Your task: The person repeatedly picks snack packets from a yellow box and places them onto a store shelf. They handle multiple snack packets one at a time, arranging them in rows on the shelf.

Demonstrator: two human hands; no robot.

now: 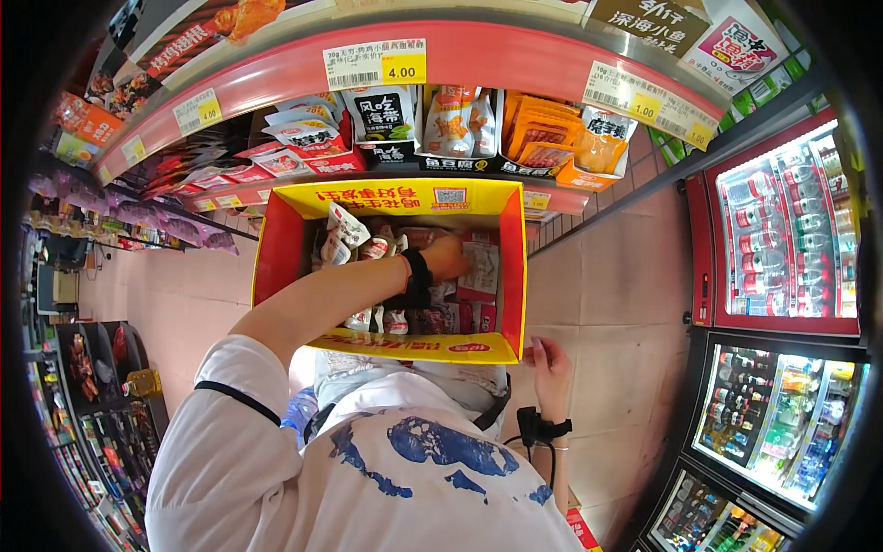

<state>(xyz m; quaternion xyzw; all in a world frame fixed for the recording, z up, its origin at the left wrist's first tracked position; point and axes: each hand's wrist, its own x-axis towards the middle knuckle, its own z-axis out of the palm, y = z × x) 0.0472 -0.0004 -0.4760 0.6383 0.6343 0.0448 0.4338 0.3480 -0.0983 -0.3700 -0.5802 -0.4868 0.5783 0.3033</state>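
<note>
A yellow-and-red cardboard box (515, 276), open at the top, sits in front of my torso, close to the shelf. My left hand (445, 259) reaches down inside it over some packets, wearing a black wrist strap. The hand is blurred and its fingertips are hidden, so a hold on anything cannot be told. White snack pouches (347, 226) stand at the box's left side. Pink-and-white flat packets (477, 265) lie at its right. My right hand (550, 362) is at the box's near right corner, fingers partly bent; whether it grips the cardboard is unclear.
Beyond the box, a shelf with a red price rail (483, 58) carries display cartons of snack packets (541, 131). Red-framed drinks coolers (703, 276) stand to the right on the tiled floor (614, 276). At the left is a dark rack of goods (114, 386).
</note>
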